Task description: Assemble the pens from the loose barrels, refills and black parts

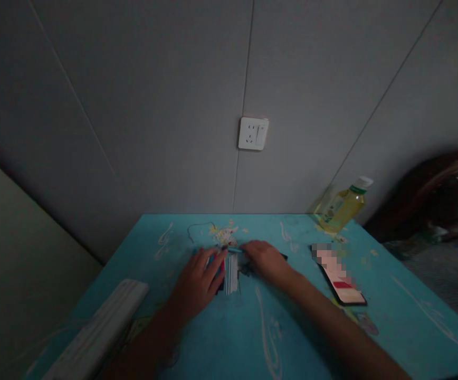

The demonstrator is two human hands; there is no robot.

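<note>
My left hand point(202, 277) lies with its fingers stretched and apart over a small item with red and dark parts point(221, 275). Against its fingertips stands a stack of thin white layers point(232, 273), perhaps cards or paper, with their edges showing. My right hand point(264, 257) is closed just right of the stack. From its fingers a thin light blue pen-like stick point(235, 249) points left, across the far end of the stack. Something dark shows under and beyond the right hand, mostly hidden. Dim light and blur hide the finer details.
A phone point(337, 277) with a lit screen lies on the blue patterned table point(229, 338) at the right. Behind it stands a bottle of yellow liquid point(342, 210). At the left lies a long white power strip-like object point(102, 327). The grey wall carries a socket point(253, 133).
</note>
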